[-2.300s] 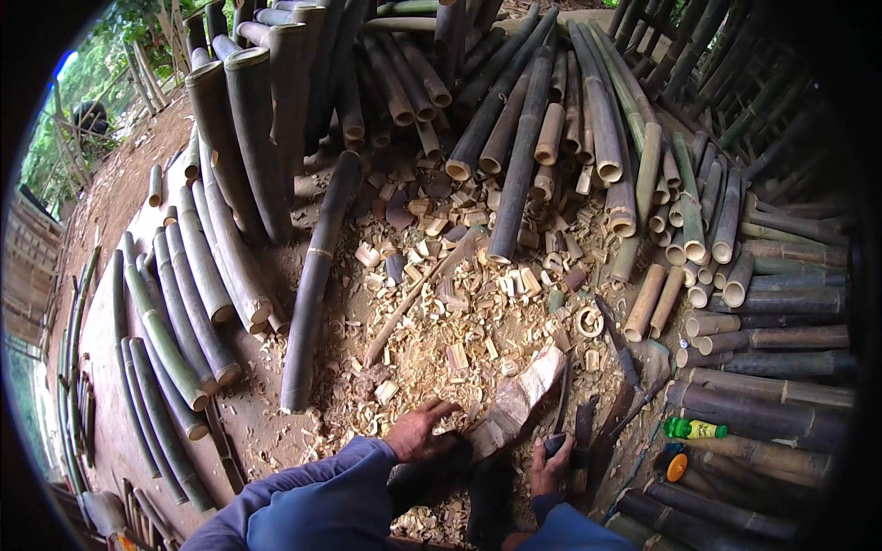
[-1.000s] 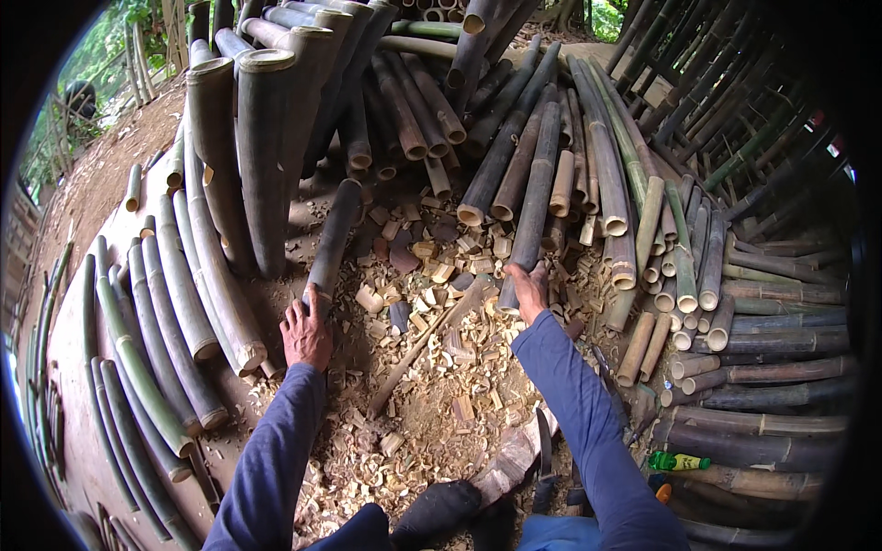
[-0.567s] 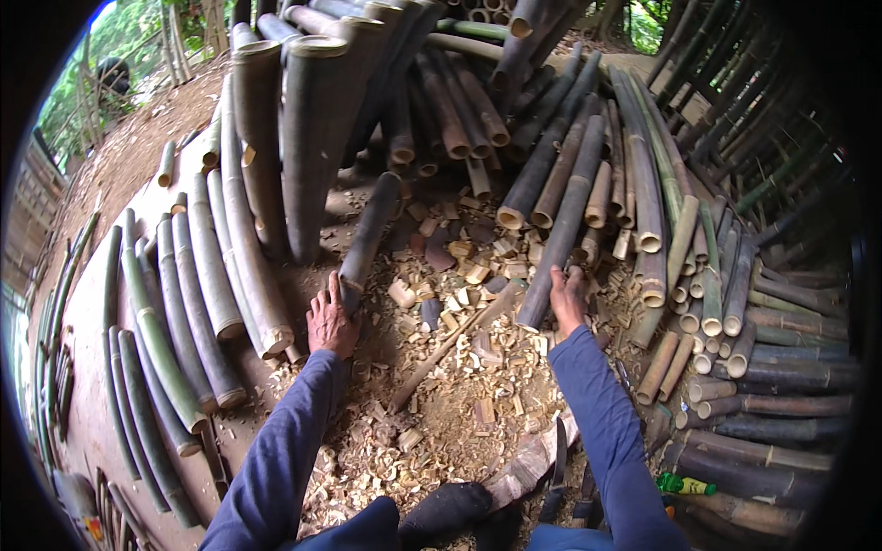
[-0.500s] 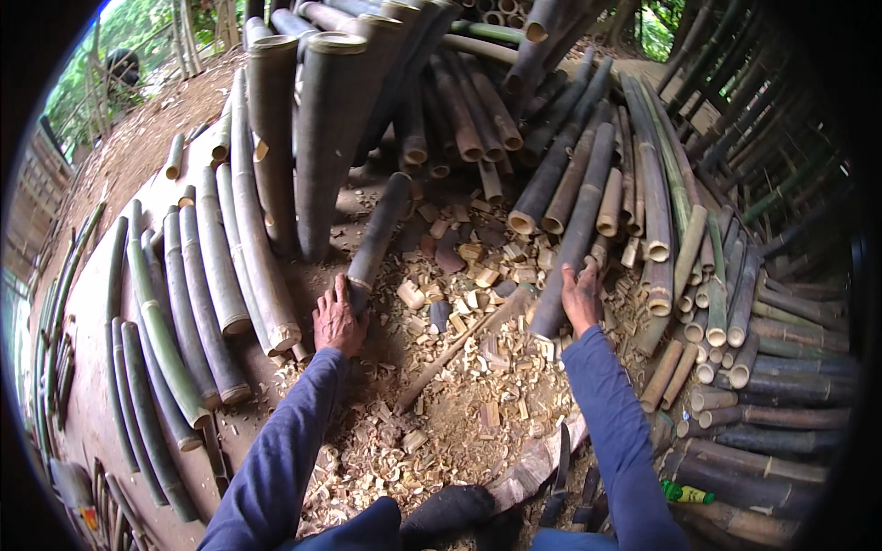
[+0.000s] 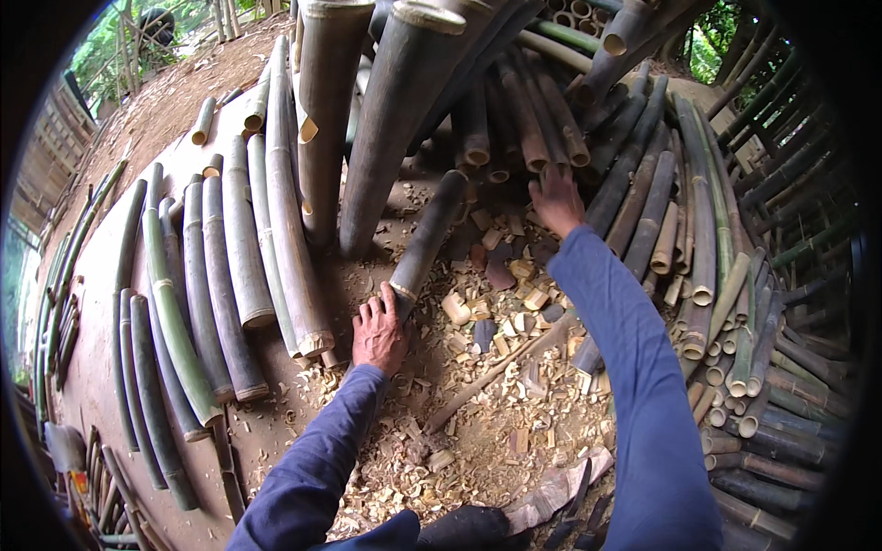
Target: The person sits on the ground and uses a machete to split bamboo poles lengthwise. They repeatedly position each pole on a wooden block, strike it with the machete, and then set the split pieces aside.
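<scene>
My left hand (image 5: 378,332) is wrapped against the near end of a short dark bamboo tube (image 5: 427,237), which slants up and to the right over the ground. Its fingers lie along the tube's left side; the thumb is mostly hidden. My right hand (image 5: 558,200) reaches far forward, thumb apart from the fingers, at the cut ends of several brown bamboo tubes (image 5: 528,129) in the back stack. Whether it touches them I cannot tell. Under my right forearm passes another dark bamboo tube (image 5: 650,220), partly hidden.
Wood chips (image 5: 459,308) and a thin stick (image 5: 482,381) litter the ground. Thick upright bamboo poles (image 5: 395,119) stand at the back. Rows of bamboo tubes lie left (image 5: 234,285) and right (image 5: 767,422). A dark blade (image 5: 579,496) lies near my legs.
My right hand has let go of the dark bamboo tube on the right and reached forward to the back stack. My left hand stays at the short tube. The view has shifted left.
</scene>
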`<action>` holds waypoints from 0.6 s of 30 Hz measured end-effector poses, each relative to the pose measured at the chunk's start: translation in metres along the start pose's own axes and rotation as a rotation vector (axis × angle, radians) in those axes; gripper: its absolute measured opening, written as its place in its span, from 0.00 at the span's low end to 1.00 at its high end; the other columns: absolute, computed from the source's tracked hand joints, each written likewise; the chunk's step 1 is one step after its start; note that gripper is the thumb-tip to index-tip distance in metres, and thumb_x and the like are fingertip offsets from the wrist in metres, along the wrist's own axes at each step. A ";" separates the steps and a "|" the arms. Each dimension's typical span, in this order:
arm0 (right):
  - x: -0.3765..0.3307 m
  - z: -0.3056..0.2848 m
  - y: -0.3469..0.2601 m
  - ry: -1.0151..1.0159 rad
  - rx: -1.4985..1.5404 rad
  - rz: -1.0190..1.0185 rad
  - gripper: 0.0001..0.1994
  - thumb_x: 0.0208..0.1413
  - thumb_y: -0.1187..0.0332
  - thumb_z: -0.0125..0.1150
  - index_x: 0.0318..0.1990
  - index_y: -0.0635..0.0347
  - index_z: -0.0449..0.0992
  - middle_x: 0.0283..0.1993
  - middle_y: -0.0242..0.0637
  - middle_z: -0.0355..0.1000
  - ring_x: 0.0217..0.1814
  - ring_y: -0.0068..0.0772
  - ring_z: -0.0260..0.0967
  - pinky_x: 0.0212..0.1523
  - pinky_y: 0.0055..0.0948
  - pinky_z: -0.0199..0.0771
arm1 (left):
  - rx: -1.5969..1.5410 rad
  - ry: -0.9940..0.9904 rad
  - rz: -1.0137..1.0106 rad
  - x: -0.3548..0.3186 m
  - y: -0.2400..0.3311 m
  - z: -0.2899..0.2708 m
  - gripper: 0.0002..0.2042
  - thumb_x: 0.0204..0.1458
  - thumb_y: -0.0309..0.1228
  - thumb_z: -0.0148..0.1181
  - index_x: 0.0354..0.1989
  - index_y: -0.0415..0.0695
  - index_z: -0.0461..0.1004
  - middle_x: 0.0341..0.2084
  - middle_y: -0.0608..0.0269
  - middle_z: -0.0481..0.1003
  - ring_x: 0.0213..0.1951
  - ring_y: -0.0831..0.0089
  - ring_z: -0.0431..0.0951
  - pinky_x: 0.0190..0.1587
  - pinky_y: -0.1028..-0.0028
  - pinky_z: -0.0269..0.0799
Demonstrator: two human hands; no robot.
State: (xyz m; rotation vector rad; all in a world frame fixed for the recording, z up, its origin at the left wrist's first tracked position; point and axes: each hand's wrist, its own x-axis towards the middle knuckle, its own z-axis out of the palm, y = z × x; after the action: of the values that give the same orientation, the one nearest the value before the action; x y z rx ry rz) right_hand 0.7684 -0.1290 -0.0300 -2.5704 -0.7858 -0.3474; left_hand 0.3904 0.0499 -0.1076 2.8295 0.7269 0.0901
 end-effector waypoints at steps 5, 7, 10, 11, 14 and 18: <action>0.047 0.037 -0.038 0.055 0.090 0.432 0.32 0.67 0.50 0.54 0.64 0.71 0.64 0.61 0.74 0.66 0.65 0.68 0.69 0.64 0.58 0.70 | 0.014 -0.025 -0.032 0.000 -0.008 -0.005 0.43 0.58 0.43 0.64 0.76 0.37 0.48 0.56 0.41 0.69 0.58 0.46 0.71 0.57 0.52 0.70; 0.068 0.044 0.013 0.106 -0.006 0.524 0.36 0.64 0.46 0.58 0.65 0.71 0.63 0.61 0.67 0.70 0.64 0.66 0.71 0.63 0.56 0.72 | -0.022 -0.035 0.015 0.005 0.013 -0.005 0.43 0.58 0.43 0.65 0.76 0.36 0.48 0.56 0.40 0.69 0.58 0.45 0.71 0.57 0.52 0.70; 0.072 0.054 -0.047 0.079 0.839 0.851 0.38 0.62 0.46 0.63 0.68 0.68 0.61 0.62 0.60 0.71 0.61 0.63 0.73 0.61 0.58 0.73 | 0.023 -0.046 -0.056 0.001 -0.008 -0.011 0.44 0.57 0.42 0.65 0.76 0.36 0.48 0.56 0.41 0.69 0.57 0.46 0.71 0.57 0.52 0.70; 0.068 0.035 -0.054 0.090 1.244 0.996 0.39 0.62 0.47 0.65 0.70 0.67 0.60 0.63 0.58 0.70 0.60 0.62 0.74 0.61 0.60 0.73 | 0.015 -0.053 -0.049 0.002 -0.005 -0.011 0.44 0.57 0.42 0.65 0.76 0.36 0.48 0.56 0.41 0.69 0.57 0.46 0.72 0.57 0.52 0.70; 0.070 0.052 -0.025 0.112 1.332 1.027 0.41 0.58 0.52 0.71 0.73 0.61 0.58 0.65 0.52 0.67 0.56 0.58 0.76 0.61 0.62 0.72 | 0.000 -0.079 -0.049 0.004 0.001 -0.011 0.45 0.56 0.41 0.66 0.76 0.36 0.47 0.56 0.41 0.69 0.57 0.46 0.72 0.57 0.53 0.70; 0.073 0.076 0.001 -0.051 1.447 0.965 0.37 0.56 0.58 0.75 0.69 0.56 0.62 0.61 0.47 0.68 0.49 0.52 0.78 0.54 0.57 0.77 | -0.010 -0.083 -0.039 0.005 0.002 -0.011 0.44 0.57 0.42 0.65 0.76 0.36 0.47 0.56 0.41 0.69 0.57 0.46 0.73 0.56 0.53 0.71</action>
State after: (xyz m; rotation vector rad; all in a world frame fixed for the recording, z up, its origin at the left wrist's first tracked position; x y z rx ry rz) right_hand 0.8366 -0.0593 -0.0715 -1.2650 0.2725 0.4568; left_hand 0.3943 0.0529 -0.0968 2.7894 0.7603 -0.0300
